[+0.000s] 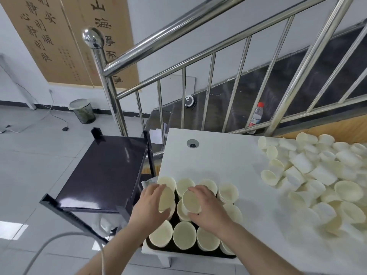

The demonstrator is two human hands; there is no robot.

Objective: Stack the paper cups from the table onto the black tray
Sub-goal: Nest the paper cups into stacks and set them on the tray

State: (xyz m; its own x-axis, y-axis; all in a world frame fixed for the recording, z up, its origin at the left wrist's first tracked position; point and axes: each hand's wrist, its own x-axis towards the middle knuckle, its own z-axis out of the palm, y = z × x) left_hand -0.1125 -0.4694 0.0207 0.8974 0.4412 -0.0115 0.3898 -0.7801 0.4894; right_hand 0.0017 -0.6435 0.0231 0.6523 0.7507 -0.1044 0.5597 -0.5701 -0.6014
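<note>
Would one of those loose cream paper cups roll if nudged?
Probably: many loose cream paper cups lie on their sides on the white table, and tapered walls would curve their roll. They look light and crushable, so each hand grips gently.

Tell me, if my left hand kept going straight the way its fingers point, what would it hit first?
Probably the cup stack at the tray's far left corner. The left hand, gripping a cup, points up and right toward it. Depth is hard to judge from this view.
</note>
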